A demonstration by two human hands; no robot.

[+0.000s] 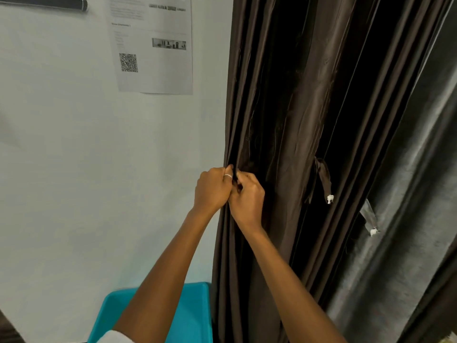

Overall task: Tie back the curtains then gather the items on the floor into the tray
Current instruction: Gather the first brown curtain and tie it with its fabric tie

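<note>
Teal tray (193, 318) sits lower left by the wall, parked for the pickup step; floor items are out of view. My left hand (212, 189) and right hand (247, 201) touch mid-frame, fingers curled tight on the brown curtain (284, 120) at its left edge, bunching it for tying. Can't tell if a tie sits between them. Loose tie strap (324, 179) hangs right of centre, unused. Grey curtain (408, 219) far right, looks untied.

Dark brown curtain (284, 120) bunched in vertical folds, turquoise tray (195, 318) just left of its lower edge
</note>
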